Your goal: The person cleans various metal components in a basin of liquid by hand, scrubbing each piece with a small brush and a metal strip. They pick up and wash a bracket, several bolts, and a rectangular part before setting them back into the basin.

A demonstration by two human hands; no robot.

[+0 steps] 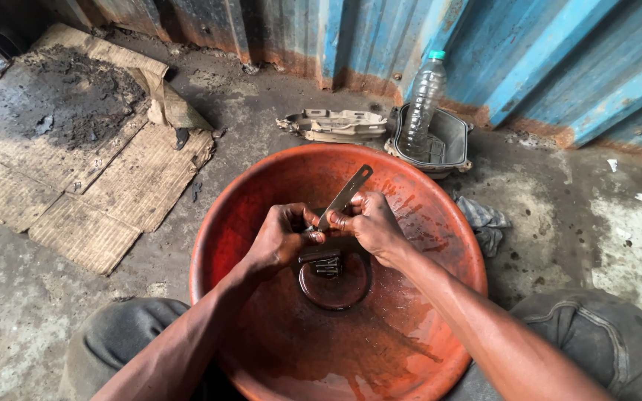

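Gripping a flat metal bar [345,196] with both hands, your left hand [285,239] and right hand [369,223] close their fingers round it above the red basin [261,186], bottle [422,104] beyond.

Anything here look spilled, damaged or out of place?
A dark oily stain is soaked into the torn flattened cardboard at upper left. A clear plastic bottle stands tilted inside a grey metal cover. Otherwise nothing stands out.
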